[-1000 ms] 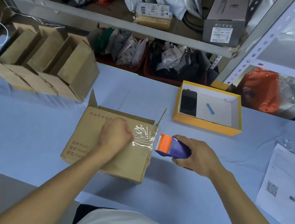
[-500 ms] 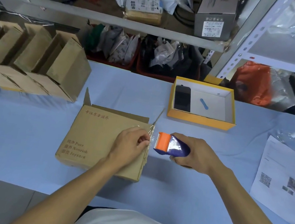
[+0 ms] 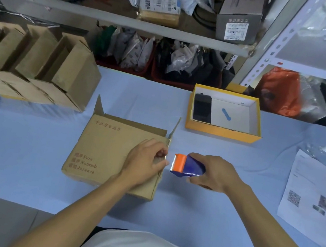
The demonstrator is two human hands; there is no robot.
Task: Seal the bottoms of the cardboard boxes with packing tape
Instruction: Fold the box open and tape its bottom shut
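Observation:
A brown cardboard box [image 3: 105,148] with printed text lies bottom-up on the blue table, its far flaps sticking up. My left hand [image 3: 144,163] rests on the box's right edge, fingers curled and pinching the clear packing tape against the cardboard there. My right hand [image 3: 212,173] grips a blue tape dispenser [image 3: 190,168] with an orange toothed cutter, held just right of the box, with a small gap to my left fingers. The clear tape on the box is hard to make out.
A row of folded cardboard boxes [image 3: 37,66] stands at the back left. A yellow tray [image 3: 221,132] holding a black phone sits behind the dispenser. A printed sheet [image 3: 316,200] lies at the right. Metal shelves [image 3: 115,20] packed with bags rise behind the table.
My left hand slid right across the box top, from its middle to the right edge. The dispenser stayed just beyond that edge; the shiny stretched tape no longer shows.

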